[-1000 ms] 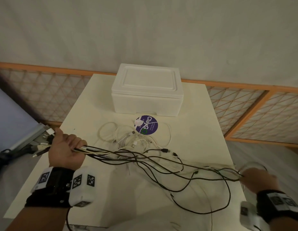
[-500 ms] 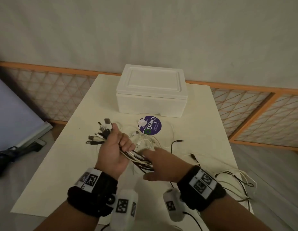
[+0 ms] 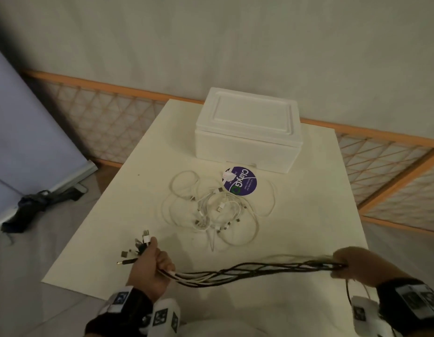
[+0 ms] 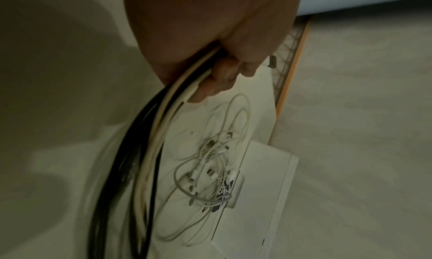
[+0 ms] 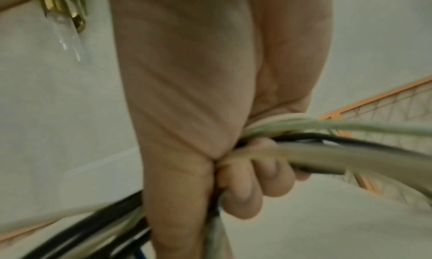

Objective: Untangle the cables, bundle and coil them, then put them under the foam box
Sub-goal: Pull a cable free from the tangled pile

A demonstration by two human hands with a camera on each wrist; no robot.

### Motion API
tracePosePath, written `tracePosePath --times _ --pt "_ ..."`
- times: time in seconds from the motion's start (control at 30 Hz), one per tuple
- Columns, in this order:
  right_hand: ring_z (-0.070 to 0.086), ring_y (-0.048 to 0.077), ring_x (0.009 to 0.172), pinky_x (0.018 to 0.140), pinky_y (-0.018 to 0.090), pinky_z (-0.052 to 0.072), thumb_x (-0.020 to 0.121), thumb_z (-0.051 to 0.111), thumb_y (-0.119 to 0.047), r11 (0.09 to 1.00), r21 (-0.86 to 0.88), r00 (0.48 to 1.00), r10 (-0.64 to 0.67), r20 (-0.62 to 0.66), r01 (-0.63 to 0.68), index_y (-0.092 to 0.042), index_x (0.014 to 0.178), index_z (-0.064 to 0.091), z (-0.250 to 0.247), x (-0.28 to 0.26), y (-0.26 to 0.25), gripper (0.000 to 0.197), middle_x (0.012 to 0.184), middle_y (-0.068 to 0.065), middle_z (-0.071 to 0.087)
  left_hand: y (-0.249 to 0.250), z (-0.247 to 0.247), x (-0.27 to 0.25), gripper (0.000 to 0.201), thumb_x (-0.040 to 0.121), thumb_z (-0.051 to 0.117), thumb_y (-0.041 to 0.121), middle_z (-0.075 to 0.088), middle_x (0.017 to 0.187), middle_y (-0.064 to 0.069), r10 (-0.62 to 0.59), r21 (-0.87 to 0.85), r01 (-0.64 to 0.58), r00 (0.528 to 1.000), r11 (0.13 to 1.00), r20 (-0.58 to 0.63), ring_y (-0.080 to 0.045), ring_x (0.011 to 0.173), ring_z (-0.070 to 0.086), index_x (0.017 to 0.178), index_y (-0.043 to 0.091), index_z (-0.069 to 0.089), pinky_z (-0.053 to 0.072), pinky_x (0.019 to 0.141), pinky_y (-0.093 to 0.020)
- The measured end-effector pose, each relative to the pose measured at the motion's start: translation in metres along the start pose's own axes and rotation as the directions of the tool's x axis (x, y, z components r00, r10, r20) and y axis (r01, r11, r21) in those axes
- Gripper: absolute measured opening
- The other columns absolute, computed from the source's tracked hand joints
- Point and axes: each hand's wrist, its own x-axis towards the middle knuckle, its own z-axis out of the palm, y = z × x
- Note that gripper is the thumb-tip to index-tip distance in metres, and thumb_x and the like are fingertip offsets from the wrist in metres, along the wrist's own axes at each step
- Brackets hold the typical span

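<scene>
A bundle of black and white cables (image 3: 247, 272) stretches across the table's near edge between both hands. My left hand (image 3: 152, 263) grips the bundle near its plug ends (image 3: 135, 249), which fan out to the left; its fingers (image 4: 217, 74) curl round the cables (image 4: 149, 152). My right hand (image 3: 352, 266) grips the same bundle (image 5: 304, 139) farther along, fingers (image 5: 247, 181) wrapped round it. A tangle of white cables (image 3: 216, 210) lies loose mid-table. The white foam box (image 3: 247, 130), lid on, stands at the table's far end.
A round purple sticker (image 3: 240, 182) lies on the cream table (image 3: 114, 227) just before the box. An orange lattice fence (image 3: 386, 166) runs behind and to the right. A grey board (image 3: 29, 130) and a dark object (image 3: 41, 203) are on the floor at left.
My hands were together mid-table half a second ago; now the right has slid out to the right along the bundle, drawing it taut, and the left has come back toward the near edge.
</scene>
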Motion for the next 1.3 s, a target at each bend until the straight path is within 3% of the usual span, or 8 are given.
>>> tracePosePath --times 0.23,0.4,0.5,0.6,0.87,1.03,1.2,1.3 --pt "0.032 0.019 0.136 0.111 0.035 0.026 0.068 0.077 -0.048 0.999 -0.014 0.998 -0.033 -0.062 0.032 -0.034 0.143 0.031 -0.054 0.033 -0.065 0.089 0.148 -0.005 0.034 -0.004 0.023 0.016 0.044 0.097 0.05 0.037 0.029 0.046 0.003 0.015 0.036 -0.016 1.0 0.999 0.017 -0.01 0.035 0.028 0.062 0.018 0.03 0.03 0.039 -0.023" --pt "0.054 0.026 0.112 0.092 0.042 0.047 0.072 0.072 -0.028 0.84 -0.191 0.747 -0.539 -0.388 0.507 -0.033 0.121 0.058 -0.053 0.058 -0.191 0.051 0.125 0.001 0.054 -0.006 0.032 0.015 0.047 0.097 0.051 0.037 0.028 0.047 0.003 -0.031 0.067 0.029 0.999 0.997 0.02 -0.01 0.035 0.028 0.059 0.018 0.03 0.029 0.039 -0.022" --pt "0.058 0.027 0.111 0.093 0.05 0.045 0.059 0.08 -0.038 0.739 -0.447 0.734 -0.639 -0.229 0.504 -0.033 0.098 0.07 -0.043 0.067 -0.232 0.041 0.123 0.001 0.061 -0.004 0.034 0.013 0.043 0.098 0.05 0.033 0.036 0.05 0.0 -0.11 0.154 0.1 0.992 0.983 0.062 -0.009 0.034 0.028 0.061 0.016 0.036 0.028 0.036 -0.019" --pt "0.052 0.02 0.12 0.114 0.047 0.015 0.091 0.053 -0.031 0.783 -0.395 0.729 -0.607 -0.316 0.481 -0.027 0.102 0.069 -0.056 0.071 -0.234 0.02 0.115 -0.001 0.065 -0.001 0.038 0.005 0.036 0.097 0.052 0.03 0.057 0.063 -0.01 -0.193 0.283 0.159 0.976 0.946 0.097 -0.008 0.033 0.029 0.07 0.007 0.052 0.028 0.035 -0.017" --pt "0.06 0.028 0.068 0.054 0.034 0.047 0.084 0.043 -0.039 0.823 -0.21 0.562 -0.523 -0.641 0.527 -0.018 0.074 0.057 -0.062 0.057 -0.23 0.028 0.071 0.003 0.062 0.002 0.073 -0.011 0.029 0.098 0.048 0.022 0.071 0.095 -0.019 -0.274 0.266 0.204 0.926 0.942 0.261 -0.006 0.034 0.033 0.085 0.003 0.066 0.029 0.035 -0.016" --pt "0.06 0.021 0.081 0.07 0.036 0.048 0.082 0.026 -0.065 0.784 -0.146 0.583 -0.559 -0.589 0.604 -0.022 0.093 0.058 -0.053 0.043 -0.201 0.055 0.087 -0.001 0.066 0.019 0.092 -0.01 0.014 0.098 0.046 0.01 0.059 0.068 -0.003 -0.043 0.023 0.039 0.97 0.999 0.241 -0.004 0.034 0.033 0.087 0.009 0.056 0.029 0.032 -0.016" --pt "0.056 0.015 0.053 0.051 0.023 0.042 0.089 0.04 -0.044 0.739 -0.29 0.439 -0.617 -0.653 0.608 -0.024 0.071 0.061 -0.048 0.048 -0.19 0.034 0.06 -0.008 0.059 0.027 0.1 -0.016 0.014 0.096 0.046 0.005 0.062 0.073 0.0 0.015 -0.027 -0.008 0.967 1.0 0.253 -0.003 0.037 0.037 0.086 0.006 0.055 0.03 0.032 -0.016" --pt "0.055 0.012 0.053 0.05 0.022 0.042 0.086 0.047 -0.039 0.761 -0.301 0.47 -0.608 -0.64 0.574 -0.029 0.07 0.06 -0.046 0.053 -0.192 0.023 0.06 -0.01 0.059 0.025 0.106 -0.024 0.016 0.097 0.048 0.008 0.061 0.069 0.001 0.039 -0.032 -0.031 0.962 0.999 0.272 -0.003 0.038 0.036 0.084 0.004 0.057 0.029 0.033 -0.015"
